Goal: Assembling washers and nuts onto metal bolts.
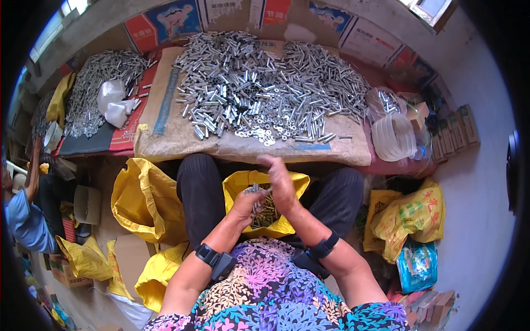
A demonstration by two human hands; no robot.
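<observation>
My left hand [247, 204] is closed around several small silvery metal bolts [255, 191], their ends poking out past the fingers. Close beside it, my right hand [281, 185] is raised with its fingers stretched out and somewhat blurred by motion; I see nothing held in it. Both hands are over an open yellow sack [298, 185] between my knees, which has many brassy and silvery metal pieces [267, 214] inside. Beyond my knees, a large heap of metal sleeves and bolts [232, 83] covers the work table, with loose washers [265, 132] at its near edge.
Clear plastic tubs [393, 135] stand at the table's right end. Other yellow sacks [146, 198] lie left, with a printed yellow bag [411, 218] at right. A co-worker in a blue sleeve [27, 218] sits far left by another metal heap [102, 83].
</observation>
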